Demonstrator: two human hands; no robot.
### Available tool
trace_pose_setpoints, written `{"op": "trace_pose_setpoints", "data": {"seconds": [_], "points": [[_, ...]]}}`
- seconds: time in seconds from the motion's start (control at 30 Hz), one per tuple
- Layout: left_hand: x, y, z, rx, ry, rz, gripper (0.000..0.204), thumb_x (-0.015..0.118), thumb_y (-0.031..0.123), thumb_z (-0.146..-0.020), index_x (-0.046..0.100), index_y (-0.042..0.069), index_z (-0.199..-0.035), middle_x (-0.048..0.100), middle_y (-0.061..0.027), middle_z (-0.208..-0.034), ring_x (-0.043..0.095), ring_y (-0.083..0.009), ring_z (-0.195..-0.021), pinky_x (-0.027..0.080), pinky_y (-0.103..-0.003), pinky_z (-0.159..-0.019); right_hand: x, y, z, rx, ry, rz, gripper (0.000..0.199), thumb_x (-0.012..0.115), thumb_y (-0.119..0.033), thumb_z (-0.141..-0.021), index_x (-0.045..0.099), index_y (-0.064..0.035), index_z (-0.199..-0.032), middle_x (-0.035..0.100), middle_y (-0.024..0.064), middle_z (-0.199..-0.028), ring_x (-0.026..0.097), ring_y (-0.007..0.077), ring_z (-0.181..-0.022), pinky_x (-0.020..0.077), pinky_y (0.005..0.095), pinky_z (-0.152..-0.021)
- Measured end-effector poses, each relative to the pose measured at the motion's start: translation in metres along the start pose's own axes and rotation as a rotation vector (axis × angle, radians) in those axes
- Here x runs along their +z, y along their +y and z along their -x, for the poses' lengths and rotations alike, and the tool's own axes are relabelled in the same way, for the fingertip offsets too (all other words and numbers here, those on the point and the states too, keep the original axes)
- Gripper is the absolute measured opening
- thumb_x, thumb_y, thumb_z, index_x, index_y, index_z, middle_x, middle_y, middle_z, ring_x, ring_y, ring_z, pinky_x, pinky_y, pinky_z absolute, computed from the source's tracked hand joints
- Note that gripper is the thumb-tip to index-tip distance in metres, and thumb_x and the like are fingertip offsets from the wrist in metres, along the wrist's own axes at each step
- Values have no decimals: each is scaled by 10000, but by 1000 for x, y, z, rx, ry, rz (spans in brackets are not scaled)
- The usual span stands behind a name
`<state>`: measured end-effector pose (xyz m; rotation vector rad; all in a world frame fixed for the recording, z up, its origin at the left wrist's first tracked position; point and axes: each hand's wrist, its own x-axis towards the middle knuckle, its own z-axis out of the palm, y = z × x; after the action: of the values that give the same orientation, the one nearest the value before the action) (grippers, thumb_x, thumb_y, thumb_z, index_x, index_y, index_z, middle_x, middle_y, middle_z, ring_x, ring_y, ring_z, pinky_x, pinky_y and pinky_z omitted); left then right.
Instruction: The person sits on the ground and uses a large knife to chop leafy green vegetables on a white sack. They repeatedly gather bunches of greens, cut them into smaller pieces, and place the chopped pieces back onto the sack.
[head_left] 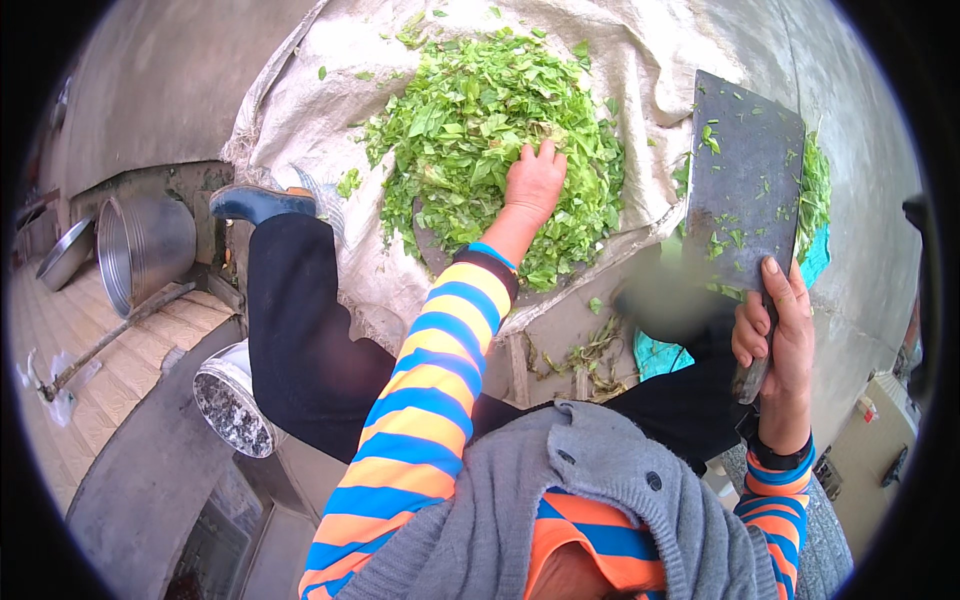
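A broad heap of chopped leafy greens point(450, 120) lies in front of me, over a dark board point(428, 240) whose edge shows at the lower left. My left hand point(536, 182) rests on the heap, back upward, with its fingers slightly apart and their tips among the leaves. In my right hand point(780, 325) is a wide cleaver point(745, 170), gripped by its handle and raised to the right of the heap. Its large dark blade is flecked with bits of leaf.
Under the greens spreads a whitish woven sack point(290, 130). More green leaves point(815, 195) show behind the blade, beside turquoise plastic point(655, 355). Wilted stems point(595, 355) lie near my knees. To the left are a metal pot point(145, 250) and a stained white bucket point(235, 400).
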<state>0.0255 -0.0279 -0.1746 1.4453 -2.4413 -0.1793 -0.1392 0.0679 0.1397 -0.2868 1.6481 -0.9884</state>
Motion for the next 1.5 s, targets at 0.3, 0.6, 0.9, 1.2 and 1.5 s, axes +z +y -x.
{"op": "trace_pose_setpoints", "data": {"seconds": [0.3,0.6,0.9,1.2,1.5], "points": [[6,57,2,-295,-441,-71,678,692,556,-692,486,64,-1110,385,-106,-1168,373,-261,-1077,436,-426,-820,-27,-1,-16,11,-10,32,139,477,-235,-955,415,-113,-987,345,-16,-502,339,77,-321,324,227,-295],[16,6,-12,-295,-184,276,381,711,132,-643,544,55,-976,476,-110,-995,508,-280,-925,457,-394,-766,-28,0,-39,18,-62,111,161,492,-253,-950,419,-114,-986,360,-17,-521,349,71,-337,334,221,-311],[-12,-102,0,-891,-83,722,483,653,33,-664,546,137,-1123,541,-117,-1103,528,-315,-979,424,-328,-873,-15,5,-57,67,-91,82,161,499,-263,-948,409,-131,-926,361,-18,-521,348,71,-339,331,221,-313],[-7,-144,-13,-1006,-384,373,949,639,85,-698,88,236,-1456,221,-137,-1465,123,-329,-1384,197,-530,-1065,-7,7,-64,88,-90,111,146,495,-258,-948,428,-130,-966,364,-19,-524,349,72,-338,334,220,-316],[-2,-98,-5,-896,-464,391,743,653,169,-702,304,62,-1349,396,-156,-1332,393,-323,-1236,344,-459,-1003,-15,49,-121,-17,-60,379,149,481,-245,-951,446,-106,-993,385,-28,-544,377,65,-389,352,228,-342]]}}
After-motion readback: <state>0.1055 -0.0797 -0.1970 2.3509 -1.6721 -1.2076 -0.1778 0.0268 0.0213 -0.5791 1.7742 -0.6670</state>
